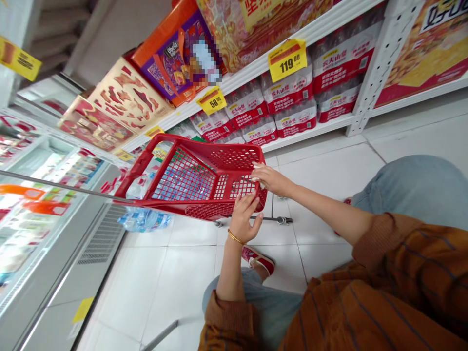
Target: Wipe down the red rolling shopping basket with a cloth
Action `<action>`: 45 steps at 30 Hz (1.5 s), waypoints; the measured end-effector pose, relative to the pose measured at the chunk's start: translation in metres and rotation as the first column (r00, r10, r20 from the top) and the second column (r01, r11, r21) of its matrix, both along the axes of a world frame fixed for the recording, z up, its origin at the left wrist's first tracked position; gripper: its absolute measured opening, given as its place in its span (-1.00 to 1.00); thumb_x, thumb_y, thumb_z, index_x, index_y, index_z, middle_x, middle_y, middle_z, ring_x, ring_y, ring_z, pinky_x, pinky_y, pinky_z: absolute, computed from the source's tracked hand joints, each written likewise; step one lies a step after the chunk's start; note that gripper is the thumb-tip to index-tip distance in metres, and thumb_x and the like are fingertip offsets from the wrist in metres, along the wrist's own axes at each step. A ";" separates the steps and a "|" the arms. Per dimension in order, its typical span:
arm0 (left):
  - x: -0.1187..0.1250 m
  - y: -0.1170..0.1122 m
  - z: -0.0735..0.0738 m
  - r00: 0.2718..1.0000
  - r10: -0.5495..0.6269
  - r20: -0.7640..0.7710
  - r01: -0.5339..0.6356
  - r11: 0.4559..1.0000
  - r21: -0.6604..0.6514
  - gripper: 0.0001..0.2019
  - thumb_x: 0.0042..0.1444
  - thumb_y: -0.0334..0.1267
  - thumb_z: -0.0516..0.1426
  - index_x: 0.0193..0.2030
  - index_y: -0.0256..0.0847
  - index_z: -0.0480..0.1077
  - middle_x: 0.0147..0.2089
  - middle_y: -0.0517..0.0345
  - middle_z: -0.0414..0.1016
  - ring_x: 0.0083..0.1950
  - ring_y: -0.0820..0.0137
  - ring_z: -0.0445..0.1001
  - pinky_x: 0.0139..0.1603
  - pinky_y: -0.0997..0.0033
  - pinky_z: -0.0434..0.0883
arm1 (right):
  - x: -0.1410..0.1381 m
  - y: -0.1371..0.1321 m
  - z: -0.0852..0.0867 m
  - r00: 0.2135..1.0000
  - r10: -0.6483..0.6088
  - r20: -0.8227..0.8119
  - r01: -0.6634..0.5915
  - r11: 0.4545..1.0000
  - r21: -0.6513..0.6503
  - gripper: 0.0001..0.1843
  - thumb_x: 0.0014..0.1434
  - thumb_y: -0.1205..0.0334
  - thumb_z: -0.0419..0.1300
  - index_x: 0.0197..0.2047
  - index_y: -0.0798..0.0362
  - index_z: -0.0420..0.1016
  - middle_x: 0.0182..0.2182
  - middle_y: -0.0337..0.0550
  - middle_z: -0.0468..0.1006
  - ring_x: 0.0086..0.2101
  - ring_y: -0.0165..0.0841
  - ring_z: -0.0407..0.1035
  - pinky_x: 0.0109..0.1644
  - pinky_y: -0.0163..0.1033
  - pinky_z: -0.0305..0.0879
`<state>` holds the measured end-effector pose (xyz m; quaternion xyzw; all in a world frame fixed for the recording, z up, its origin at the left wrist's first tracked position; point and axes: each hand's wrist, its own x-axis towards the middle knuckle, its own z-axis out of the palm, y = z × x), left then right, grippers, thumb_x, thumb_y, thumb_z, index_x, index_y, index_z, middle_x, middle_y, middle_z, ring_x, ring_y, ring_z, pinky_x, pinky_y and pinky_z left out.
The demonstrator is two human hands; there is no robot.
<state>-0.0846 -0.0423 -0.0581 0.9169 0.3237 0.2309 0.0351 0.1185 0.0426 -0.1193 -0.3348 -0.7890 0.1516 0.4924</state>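
White shelving [378,63] ran behind the red basket [204,175], and a glass-topped freezer [44,234] stretched away beyond the basket's far end, on the side away from the person. The basket itself hung tilted above the tiled floor, between shelving and freezer, directly in front of the person's knees. Its mesh walls were see-through and no goods showed clearly inside. Packs of bottled water [292,92] filled the shelf behind the basket, and a loose wrapped pack of bottles [144,218] lay on the floor just under its far corner. The right hand [272,180] sat at the basket's near top rim, fingers curled over the edge and apparently pinching it, with something small and pale beneath them that could not be made out. The left hand [243,219], wearing a gold bracelet [235,237], lay flat against the basket's near outer wall, fingers spread and gripping nothing. A castor [281,220] showed just below the basket. The basket looked light and stiff, hard plastic with thin lattice sides, and likely to roll. The solid rim or the thick corner frame seemed the safest hold, not the mesh.
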 end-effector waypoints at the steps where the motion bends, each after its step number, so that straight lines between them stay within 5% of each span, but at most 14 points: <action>1: -0.001 0.000 -0.001 1.000 0.004 0.000 -0.004 1.000 -0.004 -0.61 0.22 -0.21 0.06 0.18 -0.19 0.33 0.24 -0.15 0.38 0.29 0.20 0.33 0.38 -0.09 0.08 | 0.003 0.006 0.001 1.000 0.004 0.010 -0.004 1.000 -0.004 -0.65 0.38 0.15 -0.07 -0.02 0.05 0.50 -0.04 0.02 0.54 0.24 -0.17 0.21 0.30 0.19 0.18; 16: -0.002 0.003 -0.001 1.000 -0.016 -0.013 0.016 0.999 0.052 -0.63 0.22 -0.24 0.08 0.15 -0.25 0.34 0.26 -0.16 0.37 0.29 0.22 0.33 0.34 -0.02 0.19 | 0.015 0.031 0.010 0.999 -0.015 0.028 0.015 1.000 -0.021 -0.60 0.38 0.09 -0.11 -0.11 0.04 0.52 -0.15 -0.02 0.58 0.10 -0.17 0.37 0.31 0.17 0.18; 22: -0.001 0.002 -0.001 1.000 -0.019 0.019 0.018 0.999 0.049 -0.64 0.22 -0.25 0.07 0.15 -0.22 0.34 0.22 -0.15 0.41 0.28 0.24 0.35 0.33 0.00 0.21 | -0.007 -0.001 0.024 0.999 -0.044 -0.015 0.044 0.999 -0.005 -0.63 0.39 0.11 -0.08 0.00 0.06 0.49 -0.01 0.00 0.54 0.24 -0.18 0.21 0.35 0.17 0.12; 27: -0.004 0.002 -0.002 1.000 -0.026 0.011 0.026 0.999 0.046 -0.61 0.21 -0.26 0.09 0.17 -0.23 0.32 0.21 -0.15 0.42 0.27 0.21 0.36 0.34 -0.03 0.19 | -0.017 -0.023 0.016 1.000 0.003 0.015 -0.004 1.000 0.022 -0.64 0.39 0.12 -0.06 0.00 0.06 0.49 -0.02 -0.02 0.55 0.24 -0.18 0.22 0.36 0.21 0.08; 32: -0.004 0.002 -0.001 1.000 -0.016 0.000 0.016 1.000 0.000 -0.60 0.21 -0.25 0.09 0.19 -0.22 0.31 0.26 -0.14 0.37 0.29 0.20 0.33 0.34 -0.05 0.18 | -0.011 -0.009 0.003 0.999 -0.004 0.052 0.002 0.999 0.049 -0.58 0.40 0.05 -0.11 -0.07 0.05 0.52 -0.09 -0.04 0.57 0.21 -0.19 0.25 0.35 0.17 0.11; 45: -0.002 0.001 0.003 1.000 -0.012 0.006 0.012 1.000 0.008 -0.60 0.20 -0.30 0.09 0.19 -0.23 0.30 0.24 -0.18 0.39 0.27 0.20 0.35 0.30 -0.02 0.24 | 0.011 0.030 0.008 0.986 -0.007 0.167 -0.001 0.999 0.052 -0.47 0.40 -0.04 -0.19 -0.15 0.05 0.53 -0.18 -0.01 0.58 0.06 -0.20 0.38 0.31 0.14 0.14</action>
